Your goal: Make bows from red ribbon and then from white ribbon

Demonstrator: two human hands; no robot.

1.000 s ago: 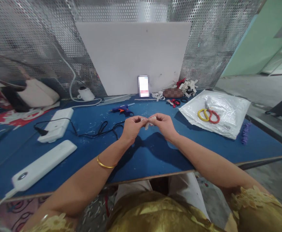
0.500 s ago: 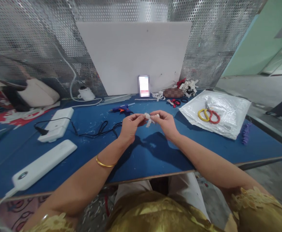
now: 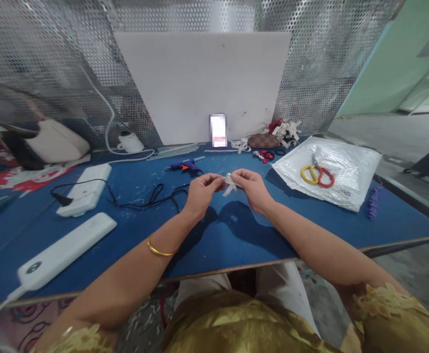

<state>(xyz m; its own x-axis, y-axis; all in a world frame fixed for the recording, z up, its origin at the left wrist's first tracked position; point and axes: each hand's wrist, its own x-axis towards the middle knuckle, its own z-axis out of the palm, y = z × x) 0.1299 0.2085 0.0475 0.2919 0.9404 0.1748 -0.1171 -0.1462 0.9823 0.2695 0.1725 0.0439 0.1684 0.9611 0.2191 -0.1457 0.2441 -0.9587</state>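
Note:
A small white ribbon bow (image 3: 229, 185) is pinched between my two hands, just above the blue table. My left hand (image 3: 202, 192) grips its left side between thumb and fingertips. On the right side, my right hand (image 3: 251, 189) pinches it in the same way. One ribbon tail hangs down between the hands. The fingertips cover part of the bow. Behind my left hand lies a blue glue gun (image 3: 185, 165) with an orange trigger, its black cord trailing left.
A lit phone (image 3: 218, 131) leans against a white board (image 3: 207, 83). At right, scissors (image 3: 317, 175) with yellow and red handles lie on a white bubble mailer (image 3: 346, 157). A power strip (image 3: 85, 189) and a white power bank (image 3: 67, 250) are at left. Ribbon scraps (image 3: 288, 131) pile up at the back.
The bow has turned a little and shifted slightly right between my fingers. My right fingertips have moved on it, and both hands still pinch it.

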